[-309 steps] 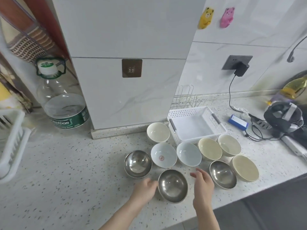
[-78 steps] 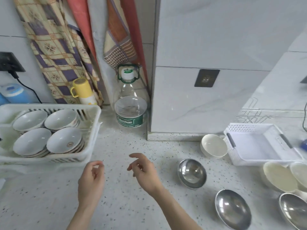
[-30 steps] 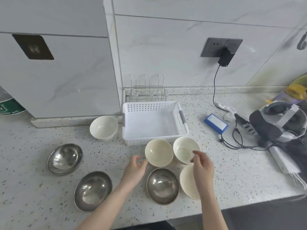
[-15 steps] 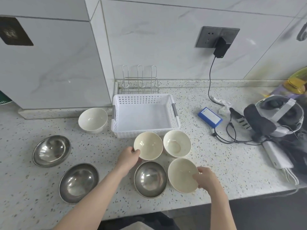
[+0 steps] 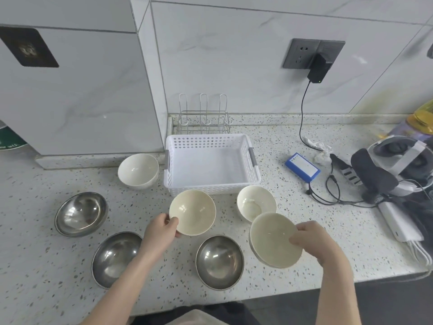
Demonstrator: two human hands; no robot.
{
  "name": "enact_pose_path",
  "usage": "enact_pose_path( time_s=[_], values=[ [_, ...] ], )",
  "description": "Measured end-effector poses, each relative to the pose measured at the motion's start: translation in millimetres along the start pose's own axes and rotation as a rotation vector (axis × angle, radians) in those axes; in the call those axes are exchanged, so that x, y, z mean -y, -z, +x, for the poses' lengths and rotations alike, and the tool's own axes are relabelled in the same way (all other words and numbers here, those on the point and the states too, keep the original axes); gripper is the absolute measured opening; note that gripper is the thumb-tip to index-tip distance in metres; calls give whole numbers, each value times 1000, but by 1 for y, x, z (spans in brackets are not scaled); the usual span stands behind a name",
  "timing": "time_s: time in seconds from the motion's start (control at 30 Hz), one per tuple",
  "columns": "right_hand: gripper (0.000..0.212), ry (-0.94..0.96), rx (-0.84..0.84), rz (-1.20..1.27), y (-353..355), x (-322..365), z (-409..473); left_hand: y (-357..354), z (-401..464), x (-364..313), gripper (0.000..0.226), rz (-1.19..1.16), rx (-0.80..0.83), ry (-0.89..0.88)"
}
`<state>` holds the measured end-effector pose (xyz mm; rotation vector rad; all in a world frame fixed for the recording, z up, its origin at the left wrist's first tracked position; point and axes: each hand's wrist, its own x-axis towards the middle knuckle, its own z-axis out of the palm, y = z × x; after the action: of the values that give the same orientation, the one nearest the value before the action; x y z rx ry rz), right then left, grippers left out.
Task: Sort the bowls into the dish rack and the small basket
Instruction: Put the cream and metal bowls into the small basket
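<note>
My left hand [image 5: 161, 227] grips the near-left rim of a cream bowl [image 5: 193, 211], lifted and tilted just in front of the small white basket [image 5: 212, 190]. My right hand [image 5: 311, 239] grips the right rim of a second cream bowl [image 5: 273, 240], also raised and tilted. Another cream bowl [image 5: 256, 205] stands on the counter between them, and a white bowl [image 5: 138, 171] stands left of the basket. Three steel bowls lie on the counter: far left [image 5: 80, 213], near left [image 5: 116, 256], and centre front [image 5: 219, 261]. The basket holds nothing. The dish rack is out of view.
A wire rack [image 5: 203, 118] stands behind the basket against the wall. To the right lie a blue box [image 5: 302, 167], cables, a plugged charger [image 5: 317, 71] and a headset [image 5: 396, 165]. The counter's front edge runs just below the steel bowls.
Both hands have lifted their cream bowls off the counter since half a second ago; the right one has risen and tilted toward me. Before that I turned back from the dish rack on the left.
</note>
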<state>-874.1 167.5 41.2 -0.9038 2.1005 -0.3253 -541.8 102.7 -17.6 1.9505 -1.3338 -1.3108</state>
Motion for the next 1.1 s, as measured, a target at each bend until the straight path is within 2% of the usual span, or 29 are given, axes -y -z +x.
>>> enact_pose_path(
  time_s=[0.07,0.17,0.23,0.4,0.5,0.7,1.1],
  values=[
    [15,27,27,108,8,15,-2,6,-2,-4,17,-47,-3,-14],
    [26,81,64,244,11,43,-2,14,-1,-14,17,-119,-15,-29],
    [23,117,62,336,8,63,1,20,5,-25,17,-161,-13,-34],
    [4,137,-49,494,-3,97,25,29,40,-59,18,-148,-30,-17],
    [10,138,-88,549,-12,110,43,28,67,-81,20,-87,-42,-2],
    [22,142,-109,589,-31,140,81,20,118,-105,35,57,-49,45],
    [18,258,-39,468,-76,181,130,2,156,-109,25,226,-183,24]
  ],
)
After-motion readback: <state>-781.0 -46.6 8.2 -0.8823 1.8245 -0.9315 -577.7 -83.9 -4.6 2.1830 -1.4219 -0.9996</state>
